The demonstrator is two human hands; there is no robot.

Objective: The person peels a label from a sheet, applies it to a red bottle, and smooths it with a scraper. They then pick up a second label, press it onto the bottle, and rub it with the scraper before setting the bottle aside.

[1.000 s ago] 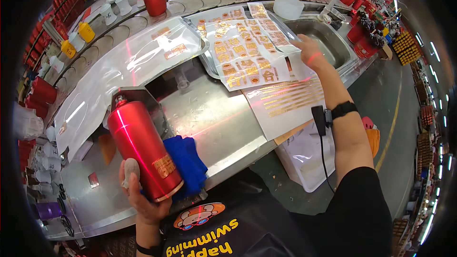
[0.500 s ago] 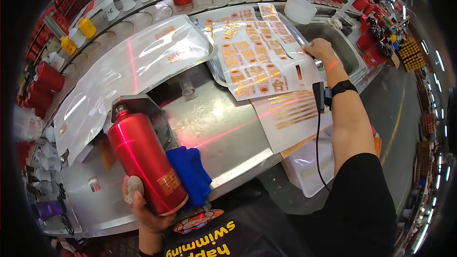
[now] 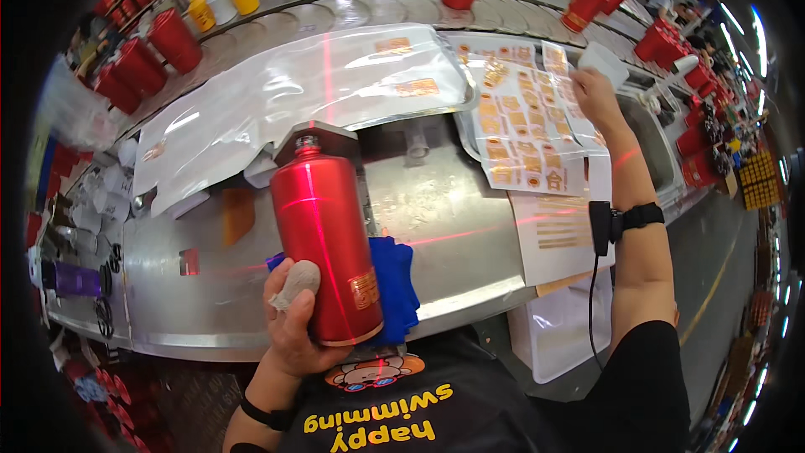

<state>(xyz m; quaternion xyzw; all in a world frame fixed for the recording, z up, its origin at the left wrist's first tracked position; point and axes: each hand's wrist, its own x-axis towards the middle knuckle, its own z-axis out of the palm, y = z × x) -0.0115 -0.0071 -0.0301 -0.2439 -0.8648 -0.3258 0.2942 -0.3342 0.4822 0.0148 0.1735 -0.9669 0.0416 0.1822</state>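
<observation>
Near us, over the desk [image 3: 470,226], our left hand [image 3: 298,327] wraps tight around the red bottle [image 3: 325,256], which already has one gold sticker, while our right hand [image 3: 594,94], fingers bent, touches the far sticker sheet [image 3: 524,130].

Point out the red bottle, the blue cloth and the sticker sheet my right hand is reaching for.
red bottle [image 3: 323,252], head view, middle of its body
blue cloth [image 3: 397,289], head view, part right of the bottle
sticker sheet [image 3: 524,130], head view, middle of the sheet
</observation>
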